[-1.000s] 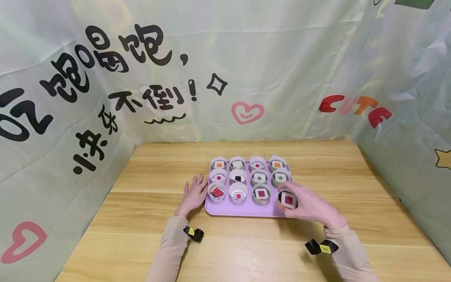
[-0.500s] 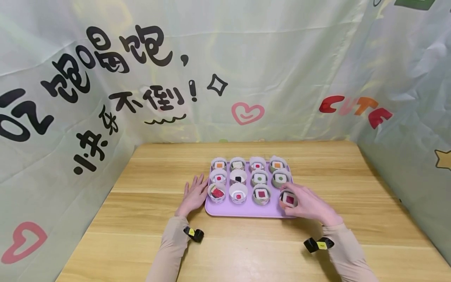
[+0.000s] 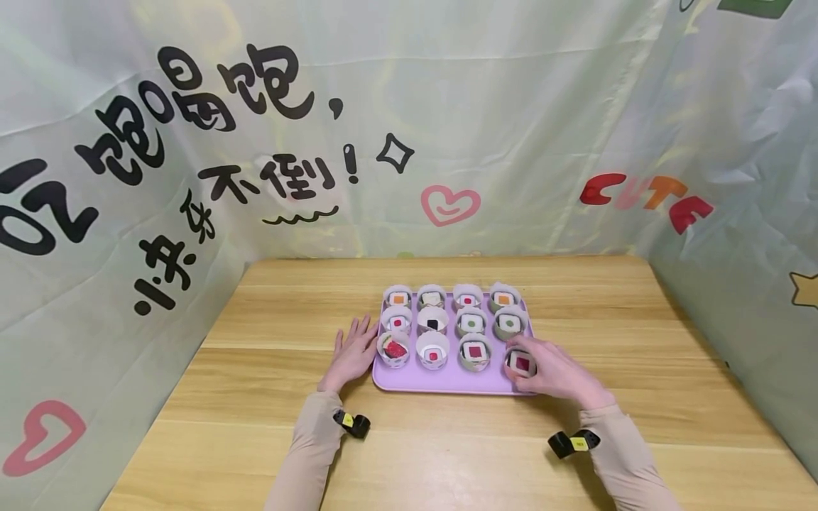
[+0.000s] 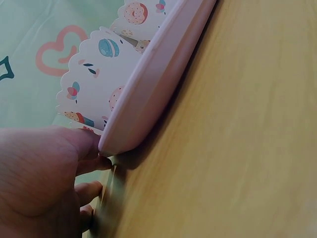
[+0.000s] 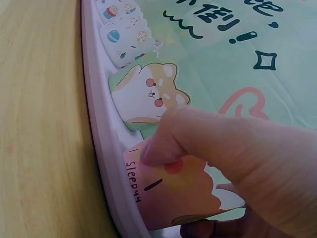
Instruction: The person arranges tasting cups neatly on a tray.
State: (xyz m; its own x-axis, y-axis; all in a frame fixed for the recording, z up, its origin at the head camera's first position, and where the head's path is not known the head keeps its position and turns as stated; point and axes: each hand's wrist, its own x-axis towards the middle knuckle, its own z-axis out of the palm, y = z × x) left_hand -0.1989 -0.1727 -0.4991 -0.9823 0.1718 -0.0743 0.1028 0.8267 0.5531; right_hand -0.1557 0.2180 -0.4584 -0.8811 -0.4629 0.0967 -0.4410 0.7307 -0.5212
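At the front right corner of a lilac tray (image 3: 409, 383), my right hand (image 3: 559, 370) grips an orange-pink paper cup (image 5: 173, 193) between thumb and fingers. Inside that cup sits a square sushi-like piece (image 3: 522, 362) with a dark red centre. The right wrist view shows the thumb pressed against the cup's printed side, close inside the tray's rim. My left hand (image 3: 353, 356) lies palm down with fingers spread at the tray's left edge; in the left wrist view its fingertips (image 4: 101, 162) are right at the tray's corner.
Several paper cups with small sushi-like pieces stand in rows on the tray, among them one with a red-topped piece (image 3: 393, 348). A dog-faced cup (image 5: 148, 94) stands beside the gripped one. The wooden table (image 3: 434, 454) ends at printed cloth walls (image 3: 511, 128).
My right hand and wrist have shifted slightly left and settled lower, with the gripped cup staying in the tray's front right corner. The left hand has not moved.
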